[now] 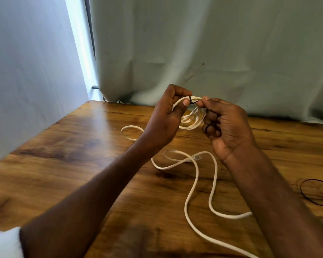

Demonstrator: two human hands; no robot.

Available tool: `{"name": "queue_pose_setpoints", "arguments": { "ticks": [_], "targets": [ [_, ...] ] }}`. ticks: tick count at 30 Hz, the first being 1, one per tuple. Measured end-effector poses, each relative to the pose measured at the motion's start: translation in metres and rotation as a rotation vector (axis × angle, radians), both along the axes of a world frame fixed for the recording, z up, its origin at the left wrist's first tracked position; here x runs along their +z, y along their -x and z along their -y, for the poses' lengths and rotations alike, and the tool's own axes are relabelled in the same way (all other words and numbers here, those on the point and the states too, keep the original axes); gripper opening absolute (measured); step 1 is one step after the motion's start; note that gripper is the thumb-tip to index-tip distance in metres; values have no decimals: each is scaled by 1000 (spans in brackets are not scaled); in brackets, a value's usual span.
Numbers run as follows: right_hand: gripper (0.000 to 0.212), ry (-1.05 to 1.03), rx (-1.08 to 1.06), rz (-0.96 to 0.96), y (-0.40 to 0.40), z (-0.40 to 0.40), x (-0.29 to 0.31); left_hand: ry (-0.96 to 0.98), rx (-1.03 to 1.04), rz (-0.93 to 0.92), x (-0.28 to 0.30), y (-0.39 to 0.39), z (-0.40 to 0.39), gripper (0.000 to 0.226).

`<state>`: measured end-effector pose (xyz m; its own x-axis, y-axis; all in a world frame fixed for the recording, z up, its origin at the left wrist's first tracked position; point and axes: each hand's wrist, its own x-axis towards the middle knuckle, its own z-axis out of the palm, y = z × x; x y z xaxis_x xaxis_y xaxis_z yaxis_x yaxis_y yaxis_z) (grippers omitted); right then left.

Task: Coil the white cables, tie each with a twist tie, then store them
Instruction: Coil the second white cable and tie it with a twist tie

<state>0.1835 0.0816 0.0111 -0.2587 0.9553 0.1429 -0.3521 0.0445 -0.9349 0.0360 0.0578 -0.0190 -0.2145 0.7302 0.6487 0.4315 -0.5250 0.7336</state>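
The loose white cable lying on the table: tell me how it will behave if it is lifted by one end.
The loose white cable will probably be floppy: it lies in slack curves on the table. It looks thin, so likely light. Its clear plug might drag or snag on the other loops.

Above the wooden bench [82, 146], the left hand [166, 118] holds a small coil of white cable [192, 120] while the right hand [226, 125] pinches a dark twist tie [191, 100] wrapped round it. A loose white cable [196, 175] lies on the bench below.
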Motion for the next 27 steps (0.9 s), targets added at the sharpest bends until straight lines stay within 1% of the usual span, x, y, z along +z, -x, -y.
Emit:
{"name": "queue_pose_setpoints", "arguments": {
  "ticks": [1, 3, 5, 7, 11, 13, 15, 18, 21, 22, 24, 27],
  "targets": [
    [18, -17, -37, 32, 0, 1, 0, 4, -7, 10, -1, 0, 1, 15],
    [17, -110, -133, 158, -1, 2, -1, 1, -26, 29, -2, 1, 3, 14],
    [16, -277, -230, 285, -2, 2, 0, -17, -34, 16, -1, 3, 4, 13],
    [15, -479, -326, 367, -3, 3, 1, -28, -35, -24, 1, 4, 6, 11],
    [27, -904, -622, 672, -6, 1, -3, -14, -47, -138, 8, 8, 10, 15],
    [30, -980, -692, 712, -9, -6, -5, 6, -78, -188, 11, 10, 11, 15],
    [30, -962, -706, 712, -13, -15, -7, 39, -131, -237, 14, 9, 13, 16],
    [33, -934, -676, 719, -18, -19, -9, 76, -223, -244, 17, 5, 17, 22],
    [19, -844, -563, 621, -20, -18, -7, 99, -268, -244, 22, 2, 20, 23],
    [16, -789, -506, 616, -20, -18, -7, 110, -285, -230, 22, 2, 21, 23],
    [14, -632, -326, 586, -20, -18, -7, 142, -324, -180, 21, 2, 23, 25],
    [20, -309, -58, 408, -21, -11, 0, 159, -397, -66, 22, 3, 26, 31]
  ]
}}
